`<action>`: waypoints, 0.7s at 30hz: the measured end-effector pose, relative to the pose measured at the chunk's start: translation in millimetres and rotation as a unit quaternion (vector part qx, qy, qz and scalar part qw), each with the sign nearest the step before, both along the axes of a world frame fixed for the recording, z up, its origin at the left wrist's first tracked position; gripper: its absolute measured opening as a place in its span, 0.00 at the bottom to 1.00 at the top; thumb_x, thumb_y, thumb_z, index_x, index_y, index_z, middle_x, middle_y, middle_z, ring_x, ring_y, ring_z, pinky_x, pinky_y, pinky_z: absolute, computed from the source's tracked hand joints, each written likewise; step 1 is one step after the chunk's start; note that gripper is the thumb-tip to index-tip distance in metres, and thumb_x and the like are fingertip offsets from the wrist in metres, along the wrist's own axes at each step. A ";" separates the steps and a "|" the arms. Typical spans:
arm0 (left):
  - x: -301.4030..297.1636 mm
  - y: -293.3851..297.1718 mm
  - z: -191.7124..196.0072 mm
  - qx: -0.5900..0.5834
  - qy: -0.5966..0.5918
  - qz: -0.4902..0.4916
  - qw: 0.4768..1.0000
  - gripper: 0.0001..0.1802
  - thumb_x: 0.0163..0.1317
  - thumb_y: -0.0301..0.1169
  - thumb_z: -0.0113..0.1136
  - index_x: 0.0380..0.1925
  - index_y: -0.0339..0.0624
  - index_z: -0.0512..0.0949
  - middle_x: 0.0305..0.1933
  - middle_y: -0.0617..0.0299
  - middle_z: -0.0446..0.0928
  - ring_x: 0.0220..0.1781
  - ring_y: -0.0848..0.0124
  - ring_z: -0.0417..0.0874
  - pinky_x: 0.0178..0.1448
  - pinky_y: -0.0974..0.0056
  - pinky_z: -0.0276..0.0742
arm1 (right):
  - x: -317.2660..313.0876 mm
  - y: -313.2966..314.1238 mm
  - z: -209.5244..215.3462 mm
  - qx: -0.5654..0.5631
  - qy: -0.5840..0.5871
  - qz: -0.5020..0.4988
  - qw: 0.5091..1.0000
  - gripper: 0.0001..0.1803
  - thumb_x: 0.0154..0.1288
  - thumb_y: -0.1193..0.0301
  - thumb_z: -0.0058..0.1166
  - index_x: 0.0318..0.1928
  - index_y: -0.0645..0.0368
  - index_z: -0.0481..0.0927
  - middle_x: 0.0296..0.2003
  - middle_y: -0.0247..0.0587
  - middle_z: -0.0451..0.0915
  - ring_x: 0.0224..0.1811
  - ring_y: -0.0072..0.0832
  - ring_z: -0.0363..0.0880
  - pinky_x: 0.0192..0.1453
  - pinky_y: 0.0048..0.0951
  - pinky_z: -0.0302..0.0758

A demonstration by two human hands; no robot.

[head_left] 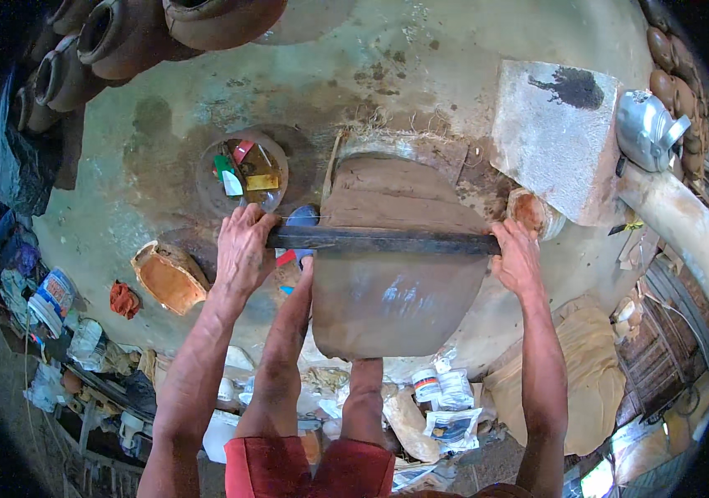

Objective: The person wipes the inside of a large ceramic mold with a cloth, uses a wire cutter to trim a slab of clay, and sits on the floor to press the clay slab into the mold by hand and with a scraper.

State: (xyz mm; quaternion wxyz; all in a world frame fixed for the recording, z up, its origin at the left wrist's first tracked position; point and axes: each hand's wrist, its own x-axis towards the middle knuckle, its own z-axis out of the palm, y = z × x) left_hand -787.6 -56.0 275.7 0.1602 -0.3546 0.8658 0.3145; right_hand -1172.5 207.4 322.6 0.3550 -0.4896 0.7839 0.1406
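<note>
A big block of wet brown clay (396, 274) stands on the floor between my legs. Across its top lies a long dark flat bar (383, 241). My left hand (242, 249) grips the bar's left end. My right hand (516, 257) grips its right end. The near face of the clay below the bar looks smooth and shiny; the part beyond the bar is rough and ridged. My bare legs press against the near side of the block.
A round basin (242, 174) with coloured scraps sits beyond my left hand. A broken orange pot piece (169, 278) lies at left. Clay pots (122, 37) stand at top left. A grey slab (554, 137) and metal kettle (647, 129) are at right. Bags and litter lie near my feet.
</note>
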 end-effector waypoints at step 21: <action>-19.3 20.3 2.0 -0.049 0.031 -0.042 0.997 0.24 0.38 0.25 0.72 0.41 0.48 0.84 0.40 0.59 0.75 0.48 0.57 0.77 0.51 0.54 0.72 | 9.7 61.8 -9.7 -0.064 0.028 -0.073 0.995 0.26 0.44 0.78 0.63 0.49 0.56 0.78 0.44 0.47 0.74 0.56 0.48 0.73 0.60 0.52 0.67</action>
